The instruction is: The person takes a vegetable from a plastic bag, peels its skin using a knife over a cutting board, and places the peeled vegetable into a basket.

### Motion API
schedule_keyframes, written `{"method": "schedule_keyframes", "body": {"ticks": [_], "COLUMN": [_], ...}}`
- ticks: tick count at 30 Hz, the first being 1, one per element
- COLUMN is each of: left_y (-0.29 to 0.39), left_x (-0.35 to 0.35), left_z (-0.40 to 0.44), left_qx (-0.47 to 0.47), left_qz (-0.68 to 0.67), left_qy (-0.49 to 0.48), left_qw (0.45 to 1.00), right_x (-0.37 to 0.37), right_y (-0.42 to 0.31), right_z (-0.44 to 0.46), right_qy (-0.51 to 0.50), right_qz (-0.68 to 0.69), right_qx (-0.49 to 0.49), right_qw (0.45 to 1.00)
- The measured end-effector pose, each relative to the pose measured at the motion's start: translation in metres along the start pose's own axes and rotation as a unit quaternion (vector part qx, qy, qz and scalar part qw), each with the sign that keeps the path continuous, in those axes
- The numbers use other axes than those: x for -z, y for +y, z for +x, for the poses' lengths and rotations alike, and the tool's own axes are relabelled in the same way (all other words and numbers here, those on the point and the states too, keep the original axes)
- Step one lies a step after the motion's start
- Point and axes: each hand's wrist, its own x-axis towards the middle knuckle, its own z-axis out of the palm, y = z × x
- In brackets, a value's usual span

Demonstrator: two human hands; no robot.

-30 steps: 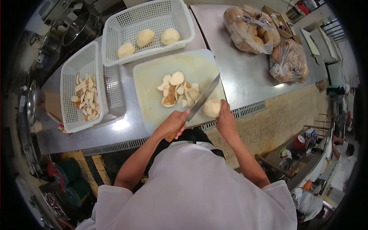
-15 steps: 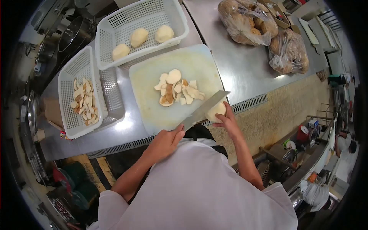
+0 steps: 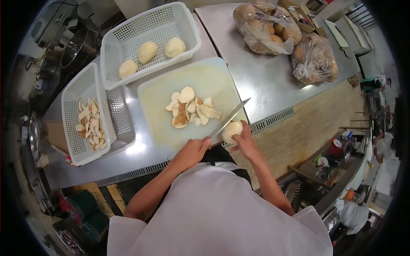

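My left hand [image 3: 191, 152] is wrapped round the handle of a large knife [image 3: 230, 117], its blade pointing up and right over the front right of the cutting board [image 3: 162, 132]. In my right hand [image 3: 247, 143] is a peeled, pale root vegetable [image 3: 232, 131], held close beside the blade at the board's edge. Whether blade and vegetable touch, I cannot tell. Peelings and cut pieces [image 3: 190, 110] lie heaped in the middle of the board.
A white basket [image 3: 151, 25] behind the board holds three peeled vegetables [image 3: 147, 52]. Another basket [image 3: 68, 123] at left holds peelings [image 3: 91, 123]. Two plastic bags [image 3: 267, 32] [image 3: 315, 59] of unpeeled vegetables rest on the metal table [image 3: 252, 85]. People work at far right.
The view has shifted. Since one second ago, the knife and vegetable have moved relative to each other, and a long slice has come to lie at the right of the heap.
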Motion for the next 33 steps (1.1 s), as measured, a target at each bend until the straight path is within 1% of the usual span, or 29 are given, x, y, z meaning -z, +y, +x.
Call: {"method": "schedule_keyframes", "body": {"ticks": [1, 3, 6, 8, 9, 11, 12, 14, 15, 16, 17, 19, 20, 22, 23, 24, 26, 27, 29, 31, 33], "left_y": [0.000, -0.018, -0.030, -0.040, -0.039, -0.033, -0.033, -0.037, -0.039, -0.044, -0.048, -0.052, -0.054, -0.057, -0.060, -0.061, -0.067, -0.071, -0.071, -0.063, -0.071], "left_x": [0.007, 0.003, -0.004, -0.009, -0.014, -0.024, -0.025, -0.024, -0.022, -0.022, -0.022, -0.015, -0.011, -0.006, -0.003, 0.000, 0.007, 0.011, 0.017, 0.019, 0.021], "left_z": [-0.011, -0.035, -0.041, -0.011, 0.003, 0.031, 0.037, 0.041, 0.042, 0.039, 0.037, 0.026, 0.021, 0.015, 0.013, 0.014, 0.018, 0.020, 0.024, 0.023, 0.027], "left_qx": [-0.004, -0.075, -0.088, 0.060, 0.057, 0.028, 0.014, 0.019, 0.002, 0.017, 0.031, 0.027, 0.020, 0.002, 0.018, 0.034, 0.032, 0.039, 0.051, 0.019, 0.019], "left_qz": [-0.021, -0.039, -0.037, -0.142, -0.140, -0.173, -0.167, -0.213, -0.200, -0.222, -0.242, -0.223, -0.228, -0.219, -0.241, -0.264, -0.257, -0.263, -0.236, -0.221, -0.213], "left_qy": [-0.027, 0.010, 0.065, -0.036, -0.036, -0.006, -0.015, -0.006, -0.020, -0.012, -0.006, -0.005, -0.006, -0.025, -0.005, 0.015, 0.005, 0.008, -0.008, -0.005, -0.017], "left_qw": [0.999, 0.996, 0.993, 0.987, 0.988, 0.984, 0.986, 0.977, 0.980, 0.975, 0.970, 0.974, 0.973, 0.975, 0.970, 0.964, 0.966, 0.964, 0.970, 0.975, 0.977], "right_x": [0.003, 0.002, 0.005, 0.006, 0.006, 0.006, 0.010, 0.009, 0.006, -0.001, -0.008, -0.015, -0.021, -0.030, -0.036, -0.040, -0.051, -0.057, -0.067, -0.077, -0.085], "right_y": [0.000, -0.003, -0.008, -0.009, -0.008, -0.009, -0.011, -0.016, -0.017, 0.009, 0.035, 0.021, 0.025, 0.003, -0.005, -0.012, -0.018, -0.015, -0.005, 0.001, 0.005], "right_z": [0.000, -0.002, -0.005, -0.003, -0.003, -0.002, -0.002, -0.005, -0.004, 0.007, 0.018, 0.008, 0.008, -0.014, -0.022, -0.027, -0.035, -0.033, -0.028, -0.024, -0.021], "right_qy": [0.004, -0.001, -0.005, -0.007, -0.008, -0.012, -0.012, 0.010, 0.016, 0.077, 0.140, 0.157, 0.183, 0.178, 0.174, 0.195, 0.182, 0.193, 0.226, 0.246, 0.268], "right_qz": [0.001, 0.024, 0.032, 0.028, 0.022, 0.003, -0.017, -0.037, -0.055, -0.142, -0.230, -0.204, -0.216, -0.214, -0.214, -0.209, -0.212, -0.208, -0.228, -0.221, -0.216], "right_qx": [-0.002, -0.007, -0.015, -0.012, -0.012, -0.006, -0.004, -0.002, -0.005, 0.092, 0.181, 0.159, 0.185, 0.173, 0.167, 0.163, 0.132, 0.129, 0.161, 0.170, 0.183], "right_qw": [1.000, 1.000, 0.999, 1.000, 1.000, 1.000, 1.000, 0.999, 0.998, 0.983, 0.946, 0.953, 0.941, 0.945, 0.947, 0.944, 0.951, 0.950, 0.933, 0.928, 0.921]}}
